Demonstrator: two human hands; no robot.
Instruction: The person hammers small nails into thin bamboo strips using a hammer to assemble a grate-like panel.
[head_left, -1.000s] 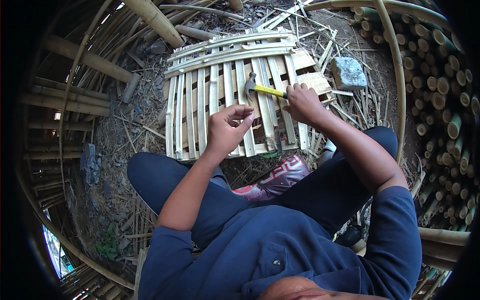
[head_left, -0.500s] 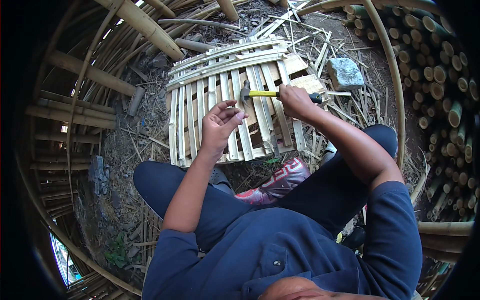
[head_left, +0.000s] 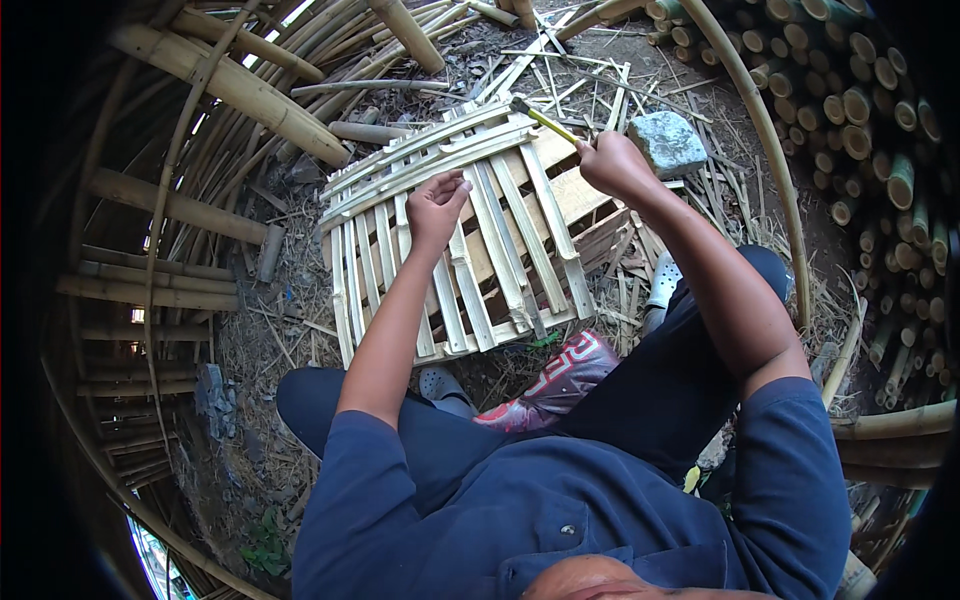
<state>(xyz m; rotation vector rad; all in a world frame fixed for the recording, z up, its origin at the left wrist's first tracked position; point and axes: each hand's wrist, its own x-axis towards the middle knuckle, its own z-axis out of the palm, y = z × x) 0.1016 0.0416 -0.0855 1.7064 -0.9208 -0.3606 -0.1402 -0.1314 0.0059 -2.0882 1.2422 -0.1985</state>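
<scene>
My right hand (head_left: 614,165) grips a hammer (head_left: 551,123) with a yellow and black handle. The hammer's head is raised near the far crosspieces of a slatted bamboo panel (head_left: 466,285). Thumb and fingertips are drawn together on my left hand (head_left: 437,207), which is over the panel's slats, just on the near side of those crosspieces. Whatever it pinches is too small to make out. The panel is made of split strips side by side, with doubled strips (head_left: 430,170) across its far end. Under the slats lie pale boards (head_left: 570,200).
A pale stone block (head_left: 667,143) lies right of the panel among bamboo scraps. Stacked cut bamboo poles (head_left: 855,105) fill the right side. Bamboo beams (head_left: 235,85) stand along the left. A red and grey printed bag (head_left: 556,385) lies between my legs.
The hammer has swung up and away, toward the panel's far end. My left hand has moved slightly farther out, near the crosspieces, its fingers drawn closer together. The view has shifted a little.
</scene>
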